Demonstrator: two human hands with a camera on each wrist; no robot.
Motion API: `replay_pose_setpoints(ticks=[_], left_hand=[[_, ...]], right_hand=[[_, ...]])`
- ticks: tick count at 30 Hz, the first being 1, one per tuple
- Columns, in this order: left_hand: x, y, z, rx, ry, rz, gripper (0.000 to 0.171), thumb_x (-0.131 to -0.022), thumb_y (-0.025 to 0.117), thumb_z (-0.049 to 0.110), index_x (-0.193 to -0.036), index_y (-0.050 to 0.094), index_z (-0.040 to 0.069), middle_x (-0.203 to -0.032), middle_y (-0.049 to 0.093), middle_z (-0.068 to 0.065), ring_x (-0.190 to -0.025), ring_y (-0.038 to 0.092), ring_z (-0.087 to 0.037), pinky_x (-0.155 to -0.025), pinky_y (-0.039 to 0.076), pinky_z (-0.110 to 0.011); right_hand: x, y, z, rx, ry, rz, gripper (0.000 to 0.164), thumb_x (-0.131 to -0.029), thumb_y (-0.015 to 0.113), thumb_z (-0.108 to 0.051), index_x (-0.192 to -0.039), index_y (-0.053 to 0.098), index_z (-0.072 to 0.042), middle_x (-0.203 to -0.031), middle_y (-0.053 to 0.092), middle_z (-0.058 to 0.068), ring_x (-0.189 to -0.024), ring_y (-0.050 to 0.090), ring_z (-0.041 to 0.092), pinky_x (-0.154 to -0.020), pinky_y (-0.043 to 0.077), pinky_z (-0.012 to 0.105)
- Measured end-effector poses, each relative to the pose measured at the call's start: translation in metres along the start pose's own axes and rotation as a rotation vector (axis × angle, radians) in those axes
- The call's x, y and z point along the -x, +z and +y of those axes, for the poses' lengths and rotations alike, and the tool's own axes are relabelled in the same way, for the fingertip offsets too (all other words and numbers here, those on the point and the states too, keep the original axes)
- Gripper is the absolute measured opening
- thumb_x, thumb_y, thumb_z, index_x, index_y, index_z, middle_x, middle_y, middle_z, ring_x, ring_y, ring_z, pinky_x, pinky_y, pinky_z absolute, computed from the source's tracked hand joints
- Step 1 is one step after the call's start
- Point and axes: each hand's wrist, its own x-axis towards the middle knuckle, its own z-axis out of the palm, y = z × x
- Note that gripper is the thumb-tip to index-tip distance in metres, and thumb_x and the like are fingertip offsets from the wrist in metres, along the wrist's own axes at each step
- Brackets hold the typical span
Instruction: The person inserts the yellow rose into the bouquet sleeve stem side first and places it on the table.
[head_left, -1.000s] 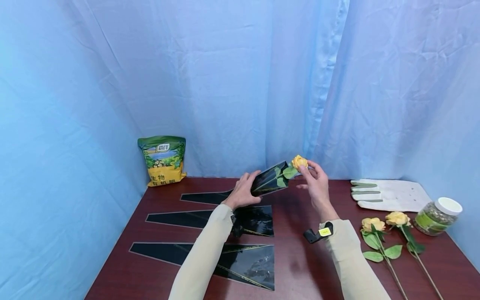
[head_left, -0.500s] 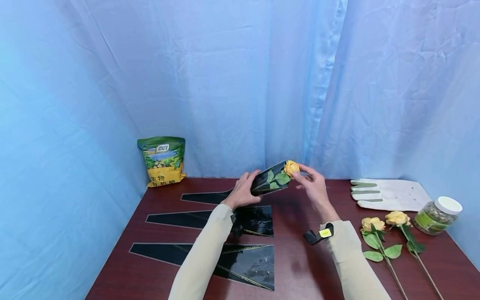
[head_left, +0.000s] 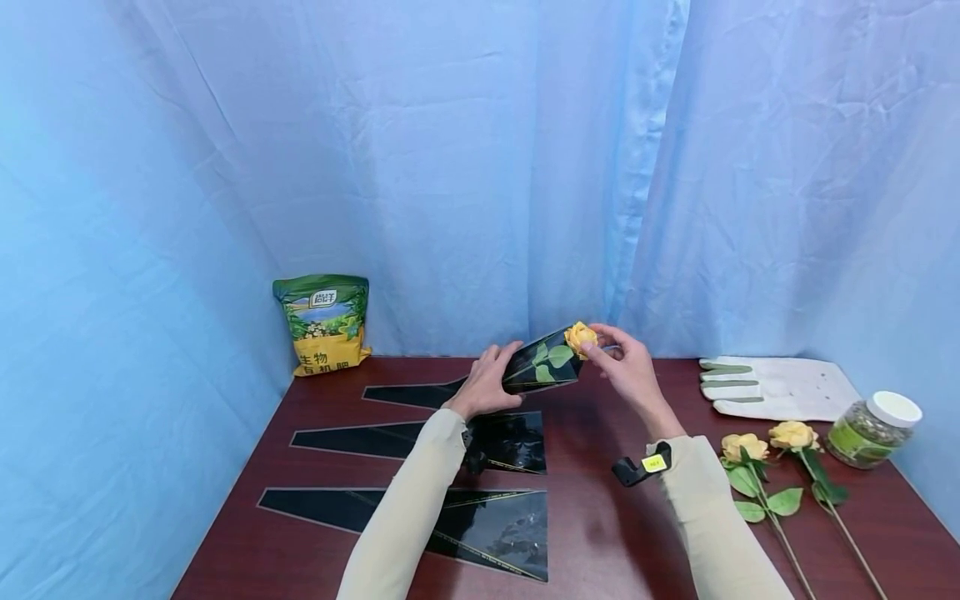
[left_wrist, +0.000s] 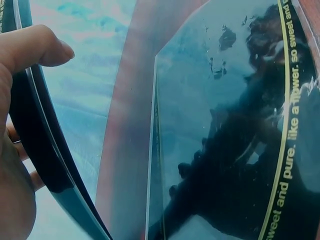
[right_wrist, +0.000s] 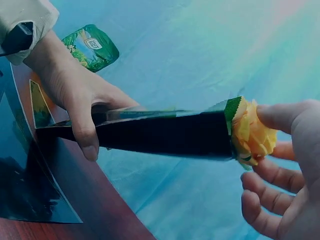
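My left hand (head_left: 484,387) grips a black flower sleeve (right_wrist: 170,134), its wide mouth turned right and raised above the table. In the right wrist view, the thumb lies over the sleeve's near side. A yellow rose (head_left: 580,338) has its stem inside the sleeve, and its green leaves show through the clear front. The bloom sits at the mouth, partly outside. Thumb and fingers of my right hand (head_left: 627,372) pinch that bloom from the right. The left wrist view shows the left thumb (left_wrist: 42,47) at the sleeve; the lower stem is hidden by the left hand.
Two more flat black sleeves (head_left: 517,533) lie below the left forearm. At right are two yellow roses (head_left: 787,500), a jar with a white lid (head_left: 873,429) and a white glove (head_left: 787,389). A green and yellow bag (head_left: 324,325) stands at the back left, before blue curtains.
My right hand has moved left and slightly down, pushing the rose deeper into the sleeve until its bloom meets the mouth. The left hand has held the sleeve in nearly the same place.
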Motion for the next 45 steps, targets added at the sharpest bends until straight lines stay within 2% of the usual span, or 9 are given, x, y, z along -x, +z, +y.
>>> replay_pose_setpoints(ticks=[4,8,12,19,25,32,34,40,45], left_hand=[[0.0,0.0,0.0,-0.01,0.008,0.006,0.09,-0.081,0.077,0.027,-0.157,0.03,0.017,-0.135,0.048,-0.014,-0.12,0.045,-0.028,-0.106,0.036,-0.05],[-0.001,0.001,-0.002,-0.015,0.006,0.009,0.09,-0.081,0.077,0.027,-0.157,0.03,0.018,-0.135,0.048,-0.013,-0.12,0.045,-0.027,-0.106,0.036,-0.05],[-0.001,0.001,-0.002,-0.012,0.0,0.006,0.09,-0.081,0.078,0.026,-0.157,0.03,0.019,-0.135,0.048,-0.012,-0.121,0.045,-0.027,-0.108,0.036,-0.051],[-0.001,0.001,0.0,-0.035,0.0,0.002,0.09,-0.081,0.078,0.027,-0.157,0.03,0.018,-0.127,0.049,-0.011,-0.112,0.044,-0.025,-0.102,0.037,-0.048],[-0.001,0.002,0.001,-0.047,-0.003,0.005,0.09,-0.081,0.077,0.026,-0.157,0.031,0.018,-0.121,0.048,-0.01,-0.105,0.04,-0.023,-0.096,0.035,-0.043],[-0.002,0.001,0.002,-0.047,-0.011,0.007,0.092,-0.08,0.079,0.026,-0.157,0.031,0.019,-0.12,0.048,-0.01,-0.105,0.04,-0.023,-0.096,0.035,-0.042],[-0.002,0.001,0.002,-0.053,-0.014,0.008,0.092,-0.079,0.08,0.026,-0.157,0.031,0.019,-0.12,0.048,-0.009,-0.104,0.04,-0.022,-0.095,0.035,-0.042],[-0.002,0.001,0.003,-0.066,-0.008,0.014,0.091,-0.079,0.08,0.027,-0.156,0.032,0.019,-0.119,0.048,-0.01,-0.104,0.04,-0.022,-0.095,0.035,-0.042],[-0.001,0.0,0.003,-0.063,-0.003,0.009,0.091,-0.08,0.079,0.027,-0.157,0.032,0.018,-0.116,0.047,-0.008,-0.101,0.038,-0.022,-0.091,0.033,-0.04]], right_hand=[[0.002,-0.002,-0.003,0.038,-0.002,-0.034,0.051,-0.097,0.065,-0.031,-0.14,0.056,-0.005,-0.111,0.059,0.012,-0.078,0.062,-0.007,-0.064,0.054,0.022],[0.003,-0.006,-0.003,0.035,-0.049,-0.098,0.05,-0.098,0.064,-0.022,-0.143,0.052,-0.003,-0.123,0.059,0.023,-0.083,0.062,-0.009,-0.068,0.055,0.022],[0.003,-0.008,0.0,0.038,-0.097,-0.149,0.05,-0.097,0.064,-0.014,-0.145,0.052,-0.003,-0.129,0.059,0.027,-0.089,0.063,-0.007,-0.071,0.057,0.024],[0.002,-0.006,0.004,0.126,-0.05,-0.136,0.046,-0.096,0.068,-0.022,-0.138,0.058,-0.005,-0.122,0.064,0.024,-0.091,0.066,0.009,-0.074,0.054,0.022],[0.002,-0.003,0.003,0.172,0.003,-0.104,0.045,-0.095,0.069,-0.033,-0.13,0.063,-0.007,-0.113,0.07,0.02,-0.086,0.066,0.012,-0.074,0.055,0.026],[0.004,-0.005,0.002,0.096,-0.073,-0.17,0.046,-0.093,0.07,-0.014,-0.136,0.059,-0.001,-0.128,0.064,0.028,-0.105,0.07,0.04,-0.077,0.054,0.018],[0.004,-0.003,0.002,0.104,-0.075,-0.164,0.045,-0.093,0.07,-0.014,-0.134,0.06,-0.001,-0.126,0.066,0.028,-0.102,0.071,0.037,-0.076,0.053,0.017],[0.003,0.003,0.003,0.173,-0.014,-0.128,0.042,-0.095,0.068,-0.026,-0.13,0.063,-0.002,-0.113,0.071,0.023,-0.08,0.067,0.006,-0.071,0.053,0.021],[0.005,0.006,0.005,0.234,-0.032,-0.105,0.042,-0.094,0.07,-0.022,-0.131,0.065,-0.005,-0.119,0.069,0.021,-0.082,0.066,0.008,-0.069,0.051,0.021]])
